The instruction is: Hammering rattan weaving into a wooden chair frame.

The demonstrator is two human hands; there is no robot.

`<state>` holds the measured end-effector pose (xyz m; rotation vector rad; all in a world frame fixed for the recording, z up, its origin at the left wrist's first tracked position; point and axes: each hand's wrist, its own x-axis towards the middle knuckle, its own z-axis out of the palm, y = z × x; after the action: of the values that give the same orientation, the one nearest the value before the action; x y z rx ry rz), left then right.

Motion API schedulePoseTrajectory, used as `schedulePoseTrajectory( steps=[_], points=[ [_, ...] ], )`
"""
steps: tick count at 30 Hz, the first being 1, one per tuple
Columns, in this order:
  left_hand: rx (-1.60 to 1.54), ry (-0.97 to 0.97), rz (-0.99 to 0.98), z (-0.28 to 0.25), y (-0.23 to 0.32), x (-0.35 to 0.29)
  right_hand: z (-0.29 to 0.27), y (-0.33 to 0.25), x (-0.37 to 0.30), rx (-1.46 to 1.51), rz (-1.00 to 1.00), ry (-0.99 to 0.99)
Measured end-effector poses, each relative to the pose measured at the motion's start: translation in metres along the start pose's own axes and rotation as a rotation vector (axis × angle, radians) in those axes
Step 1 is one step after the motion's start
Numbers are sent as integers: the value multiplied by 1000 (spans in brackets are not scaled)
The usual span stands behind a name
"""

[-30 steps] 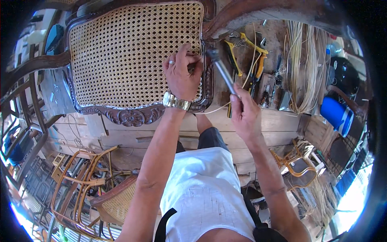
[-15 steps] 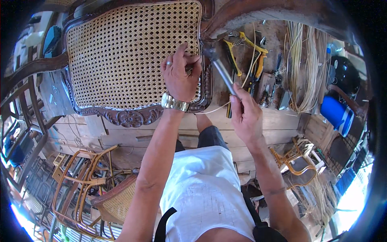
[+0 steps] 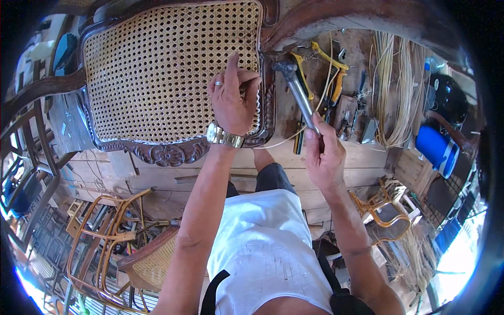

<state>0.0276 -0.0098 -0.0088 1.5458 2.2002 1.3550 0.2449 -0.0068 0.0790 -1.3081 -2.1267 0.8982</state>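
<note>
A dark carved wooden chair frame (image 3: pixel 176 154) with a woven cane panel (image 3: pixel 168 73) lies before me. My left hand (image 3: pixel 234 105) rests at the panel's right edge, fingers curled together and index finger stretched along the cane. Whatever it pinches is hidden by the fingers. My right hand (image 3: pixel 324 155) is closed round the metal shaft of a hammer (image 3: pixel 300 97). The hammer's head is just right of the frame's right rail, apart from my left hand. A thin loose cane strand (image 3: pixel 283 142) runs out from the frame's lower right corner.
Yellow-handled pliers (image 3: pixel 338 86) and other hand tools lie on the boards to the right. Beyond them is a bundle of cane strands (image 3: pixel 391 89) and a blue cylinder-shaped thing (image 3: pixel 437 149). A curved wooden arm (image 3: pixel 336 16) arches over the tools. Rattan chair frames (image 3: pixel 107 236) stand at lower left.
The hammer and my right hand have moved slightly right and down, away from the frame's rail. My left hand stays at the panel edge, almost unmoved.
</note>
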Motion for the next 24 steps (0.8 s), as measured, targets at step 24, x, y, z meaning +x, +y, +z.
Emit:
schedulePoseTrajectory(
  steps=[24],
  points=[
    [146,12,-28,-13,13,-11,-9,8,7,16,2,-114]
  ],
)
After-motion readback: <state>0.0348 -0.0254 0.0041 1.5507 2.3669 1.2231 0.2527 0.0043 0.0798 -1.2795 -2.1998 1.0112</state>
